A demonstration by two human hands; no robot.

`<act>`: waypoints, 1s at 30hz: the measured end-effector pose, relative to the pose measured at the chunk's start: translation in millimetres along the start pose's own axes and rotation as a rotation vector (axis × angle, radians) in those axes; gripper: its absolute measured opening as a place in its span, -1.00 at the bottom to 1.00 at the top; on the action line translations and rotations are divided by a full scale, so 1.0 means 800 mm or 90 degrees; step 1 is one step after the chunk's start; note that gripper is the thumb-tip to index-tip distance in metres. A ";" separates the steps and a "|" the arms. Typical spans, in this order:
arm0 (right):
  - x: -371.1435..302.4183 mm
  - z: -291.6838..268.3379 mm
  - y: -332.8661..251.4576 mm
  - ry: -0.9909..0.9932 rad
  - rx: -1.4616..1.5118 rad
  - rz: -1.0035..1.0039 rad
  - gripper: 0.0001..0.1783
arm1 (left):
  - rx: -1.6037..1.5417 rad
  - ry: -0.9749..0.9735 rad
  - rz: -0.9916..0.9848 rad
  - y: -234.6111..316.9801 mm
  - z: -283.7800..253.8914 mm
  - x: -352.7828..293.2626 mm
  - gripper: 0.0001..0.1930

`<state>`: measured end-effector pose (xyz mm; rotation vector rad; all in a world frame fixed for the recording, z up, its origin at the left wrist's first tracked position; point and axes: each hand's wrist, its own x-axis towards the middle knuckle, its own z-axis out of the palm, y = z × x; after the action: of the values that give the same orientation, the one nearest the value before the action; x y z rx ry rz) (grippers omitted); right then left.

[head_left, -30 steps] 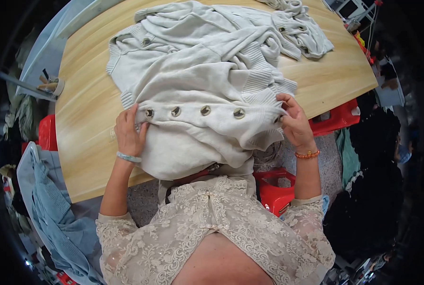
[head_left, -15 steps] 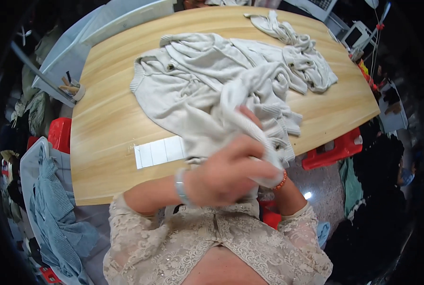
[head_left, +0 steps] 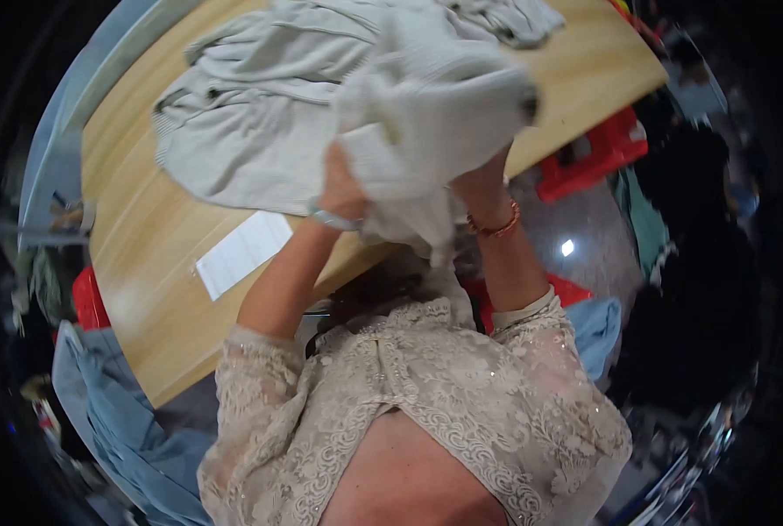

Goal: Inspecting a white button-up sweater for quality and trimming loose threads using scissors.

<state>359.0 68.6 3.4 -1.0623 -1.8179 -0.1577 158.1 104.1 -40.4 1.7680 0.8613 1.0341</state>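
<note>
Both hands grip a pale grey knitted garment [head_left: 426,114], soft and ribbed, bunched and lifted above the near edge of the wooden worktop [head_left: 146,237]. The left hand [head_left: 343,188] clutches its underside; the right hand [head_left: 479,184] is mostly buried in folds. A flat white paper sheet [head_left: 242,252] lies near the worktop's near edge.

Garment [head_left: 260,131] spread on tabletop [head_left: 137,237], far side. Paper sheet [head_left: 244,252] on tabletop nearer the person, left of both raised hands. Stools [head_left: 597,153] right of tabletop.
</note>
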 end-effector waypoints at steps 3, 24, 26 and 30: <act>-0.037 -0.023 -0.013 -0.030 0.249 0.224 -0.29 | -0.413 0.146 -0.134 -0.019 -0.027 -0.046 -0.55; -0.042 -0.117 -0.021 -0.430 0.233 0.294 0.04 | -0.940 -0.238 -0.385 0.114 0.113 -0.028 -0.49; -0.035 -0.145 -0.024 -0.497 0.241 0.321 -0.01 | -0.928 -0.293 -0.422 0.115 0.136 -0.042 -0.49; -0.001 -0.227 -0.031 -0.699 0.287 0.355 -0.11 | -0.913 -0.371 -0.469 0.116 0.170 -0.077 -0.50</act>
<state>465.3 -42.9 103.2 -1.3805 -2.1820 1.3371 267.3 -29.5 -7.7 0.3651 0.1652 0.3339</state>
